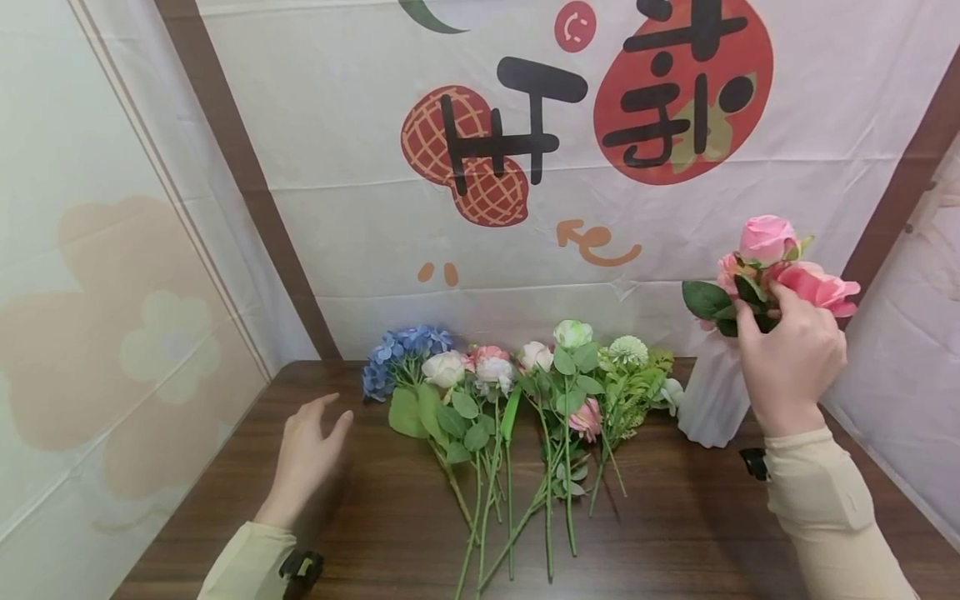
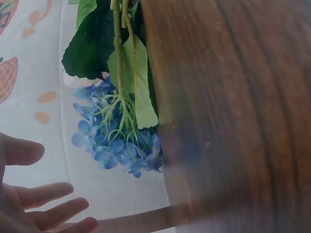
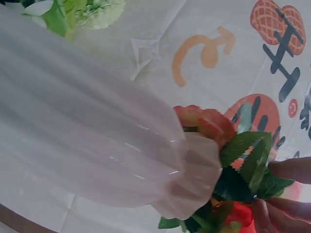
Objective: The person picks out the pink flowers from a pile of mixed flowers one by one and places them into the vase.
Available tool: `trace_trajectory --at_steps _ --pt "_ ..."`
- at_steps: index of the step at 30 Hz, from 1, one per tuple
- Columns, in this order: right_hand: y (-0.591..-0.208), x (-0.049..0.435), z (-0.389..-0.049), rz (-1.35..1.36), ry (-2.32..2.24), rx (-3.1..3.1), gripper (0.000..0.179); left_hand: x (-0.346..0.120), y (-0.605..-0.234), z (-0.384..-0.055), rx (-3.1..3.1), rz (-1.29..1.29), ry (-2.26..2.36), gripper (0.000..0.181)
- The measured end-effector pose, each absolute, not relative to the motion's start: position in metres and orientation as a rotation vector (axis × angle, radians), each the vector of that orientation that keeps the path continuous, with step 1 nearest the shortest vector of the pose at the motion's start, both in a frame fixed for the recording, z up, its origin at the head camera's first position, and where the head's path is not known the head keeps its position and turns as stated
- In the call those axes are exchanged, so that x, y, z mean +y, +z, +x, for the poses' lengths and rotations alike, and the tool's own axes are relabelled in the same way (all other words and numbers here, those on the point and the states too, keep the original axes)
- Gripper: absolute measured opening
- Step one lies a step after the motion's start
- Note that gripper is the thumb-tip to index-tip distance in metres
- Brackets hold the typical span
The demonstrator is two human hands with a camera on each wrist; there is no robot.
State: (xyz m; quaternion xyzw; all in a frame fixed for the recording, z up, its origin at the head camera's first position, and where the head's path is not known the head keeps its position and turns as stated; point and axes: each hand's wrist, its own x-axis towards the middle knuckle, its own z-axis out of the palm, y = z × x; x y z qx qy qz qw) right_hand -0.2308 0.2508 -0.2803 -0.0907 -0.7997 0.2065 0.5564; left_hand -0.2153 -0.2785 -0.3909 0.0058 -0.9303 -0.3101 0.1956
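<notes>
Right hand (image 1: 801,360) pinches leaves (image 3: 256,162) above far-right vase (image 1: 712,402); left hand (image 1: 306,450) relaxed, empty. A sideways tug could tip the vase.

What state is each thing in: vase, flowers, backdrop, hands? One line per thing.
White vase: standing upright on the table
Pink flowers: blooms clustered at the vase's mouth
Blue hydrangea: lying down, in bloom
White pompom flower: lying down, in bloom
Printed backdrop: hanging, creased
Left hand: relaxed, holding nothing
Right hand: fingers curled around the pink flowers' leaves
</notes>
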Motion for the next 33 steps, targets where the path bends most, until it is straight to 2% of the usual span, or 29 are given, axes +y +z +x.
trace_trajectory --at_steps 11,33 --pt "-0.272 0.239 -0.217 -0.172 0.528 -1.826 0.043 -0.269 -0.384 -0.222 -2.571 -0.029 -0.855 0.045" --pt "-0.273 0.197 -0.218 0.059 0.572 -1.771 0.027 -0.211 -0.36 -0.245 -2.53 -0.112 -1.002 0.046"
